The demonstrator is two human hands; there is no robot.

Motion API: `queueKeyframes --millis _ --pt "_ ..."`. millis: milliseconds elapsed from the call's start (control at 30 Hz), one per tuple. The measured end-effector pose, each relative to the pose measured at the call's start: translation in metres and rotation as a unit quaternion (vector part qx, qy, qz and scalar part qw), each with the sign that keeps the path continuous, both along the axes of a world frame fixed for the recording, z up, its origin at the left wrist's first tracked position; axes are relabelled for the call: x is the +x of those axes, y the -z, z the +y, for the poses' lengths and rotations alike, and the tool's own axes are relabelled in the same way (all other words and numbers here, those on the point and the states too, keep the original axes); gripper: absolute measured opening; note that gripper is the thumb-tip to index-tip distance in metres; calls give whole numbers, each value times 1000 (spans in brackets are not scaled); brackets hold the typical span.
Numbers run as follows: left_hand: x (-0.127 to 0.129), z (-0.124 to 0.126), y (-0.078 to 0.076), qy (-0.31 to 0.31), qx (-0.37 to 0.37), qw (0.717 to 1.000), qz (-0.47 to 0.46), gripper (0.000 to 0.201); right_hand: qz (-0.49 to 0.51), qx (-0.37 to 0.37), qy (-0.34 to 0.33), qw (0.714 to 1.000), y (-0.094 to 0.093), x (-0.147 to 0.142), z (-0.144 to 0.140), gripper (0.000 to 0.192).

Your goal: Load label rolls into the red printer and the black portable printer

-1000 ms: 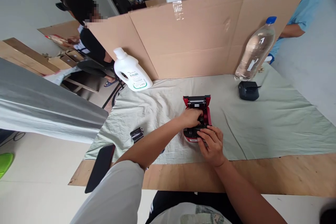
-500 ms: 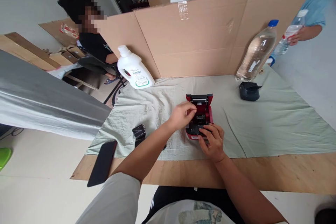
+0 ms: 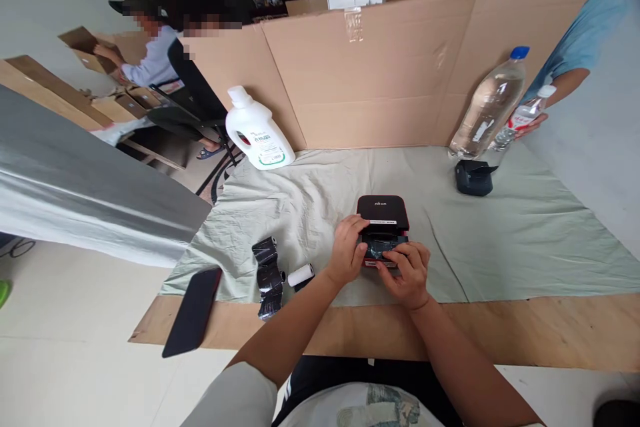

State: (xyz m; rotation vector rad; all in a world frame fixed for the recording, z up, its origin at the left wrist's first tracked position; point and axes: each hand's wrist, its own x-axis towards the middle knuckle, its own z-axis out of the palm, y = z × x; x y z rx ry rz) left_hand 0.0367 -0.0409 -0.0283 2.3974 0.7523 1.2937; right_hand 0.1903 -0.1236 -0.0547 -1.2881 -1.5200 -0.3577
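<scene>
- Phone (image 3: 191, 312) sat at the desk's (image 3: 500, 330) near-left edge, hanging over it.
- Black rolls (image 3: 267, 273) and a small white roll (image 3: 301, 275) lay just left of the hands.
- Left hand (image 3: 347, 252) and right hand (image 3: 407, 272) both had fingers curled onto the little printer's (image 3: 384, 220) front, lid down, mid-cloth (image 3: 500, 233).
- Detergent jug (image 3: 256, 132) and water bottle (image 3: 487, 107) stood by the cardboard wall (image 3: 380, 73).

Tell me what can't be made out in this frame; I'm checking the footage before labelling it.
Head view only:
- Front of the printer: covered by the left hand and right hand.
- Whether its lid is fully latched: fingers hide the seam.
- Printer's lid logo: too small to read.
- White bottle label: too small.
- Black wrapper: crumpled, contents unclear.
- Phone: screen dark.
</scene>
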Motion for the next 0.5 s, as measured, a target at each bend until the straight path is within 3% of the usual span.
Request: queueKeyframes --millis 100,300,500 --pt "1 -11 16 -21 4 1000 0 44 4 -3 2 1000 0 1 1 20" --pt "10 -15 33 -73 23 997 -28 42 10 -53 6 999 6 5 7 57" --pt "13 -16 40 -106 34 993 -40 41 11 -59 27 998 6 5 9 66"
